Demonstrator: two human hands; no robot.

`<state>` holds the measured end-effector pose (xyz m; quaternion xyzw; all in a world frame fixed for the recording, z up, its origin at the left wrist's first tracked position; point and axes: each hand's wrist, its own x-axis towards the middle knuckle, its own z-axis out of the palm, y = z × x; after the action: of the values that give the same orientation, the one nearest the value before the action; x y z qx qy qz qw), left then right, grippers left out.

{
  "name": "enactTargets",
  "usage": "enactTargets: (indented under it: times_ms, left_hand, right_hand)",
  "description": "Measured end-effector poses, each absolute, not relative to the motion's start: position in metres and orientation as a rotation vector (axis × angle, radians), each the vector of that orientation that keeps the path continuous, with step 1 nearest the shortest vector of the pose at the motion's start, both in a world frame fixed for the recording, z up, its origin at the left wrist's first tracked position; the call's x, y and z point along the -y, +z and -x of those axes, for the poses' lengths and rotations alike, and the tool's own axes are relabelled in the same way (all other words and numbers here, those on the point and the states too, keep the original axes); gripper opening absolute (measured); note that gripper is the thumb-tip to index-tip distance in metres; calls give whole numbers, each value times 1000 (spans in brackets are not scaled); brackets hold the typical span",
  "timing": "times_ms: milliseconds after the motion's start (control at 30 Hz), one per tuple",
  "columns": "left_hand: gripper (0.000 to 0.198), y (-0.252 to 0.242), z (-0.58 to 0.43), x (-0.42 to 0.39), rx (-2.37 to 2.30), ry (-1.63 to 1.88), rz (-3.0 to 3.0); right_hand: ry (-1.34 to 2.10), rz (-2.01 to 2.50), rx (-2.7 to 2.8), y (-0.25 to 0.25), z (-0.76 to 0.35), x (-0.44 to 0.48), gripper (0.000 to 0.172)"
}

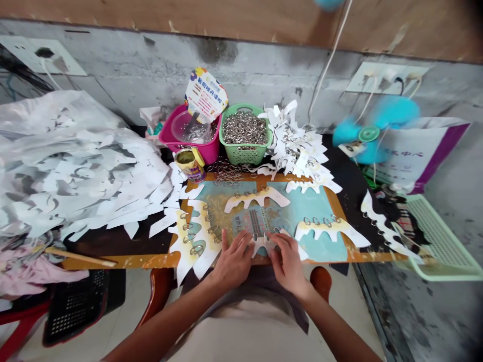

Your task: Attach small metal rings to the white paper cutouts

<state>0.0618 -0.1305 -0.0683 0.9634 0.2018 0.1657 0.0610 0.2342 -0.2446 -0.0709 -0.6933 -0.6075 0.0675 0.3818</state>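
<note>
- The left hand (232, 259) lies with fingers spread, tips against a white paper cut-out (260, 245) with metal rings on it.
- The right hand (289, 264) bends over the same cut-out, fingertips at its rings.
- The hands sit close together in a narrow grip, though I can't tell whether either one is pinching.
- The cut-out lies near the front of a painted board (377, 256), between other ringed cut-outs (332, 231).
- Farther back stand a green basket (245, 157) of loose rings (245, 128) and a pink tub (206, 151).
- A big pile of cut-outs (75, 176) sits to the left.
</note>
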Motion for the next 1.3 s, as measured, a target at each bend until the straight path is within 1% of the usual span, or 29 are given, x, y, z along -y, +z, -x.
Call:
enactTargets:
  times_ms: [200,367,500,600,700,800,867,933,967,1033,1100,1133,1300]
  left_hand:
    - [34,-76,-59,133,-534,475,-2926]
    - [35,-76,-59,134,-559,472,-2938]
    - [33,-71,-58,133,-545,460,-2904]
    - [31,-65,-57,131,-567,461,-2877]
    - [28,-58,-59,124,-631,495,-2822]
    - [17,-52,-64,109,-746,594,-2673]
    - [10,-49,-68,101,-903,758,-2556]
    - [8,-45,-74,97,-1002,914,-2503]
    - [7,-43,-79,97,-961,937,-2522]
    - [6,-41,-93,101,-684,864,-2617]
    - [13,-41,-111,107,-352,714,-2687]
    - [16,-42,-120,109,-260,658,-2710]
    - [22,-52,-157,106,-72,412,-2834]
  right_hand:
    - [109,1878,1798,-75,-222,237,44]
    - [152,1905,1888,-69,-216,228,45]
    - [315,1831,1607,-65,-226,235,41]
    - [173,1808,1340,-66,-240,250,42]
    - [77,1845,1377,-68,-252,263,40]
    - [136,1907,1550,-70,-256,271,37]
    - [136,1943,1605,-70,-255,273,37]
    - [141,1959,1615,-69,-253,275,37]
    - [149,1956,1602,-68,-252,275,37]
    - [150,1951,1542,-67,-252,274,36]
    - [147,1962,1479,-66,-253,274,34]
    - [162,1970,1458,-66,-255,273,34]
    - [322,1913,1431,-65,-267,274,37]
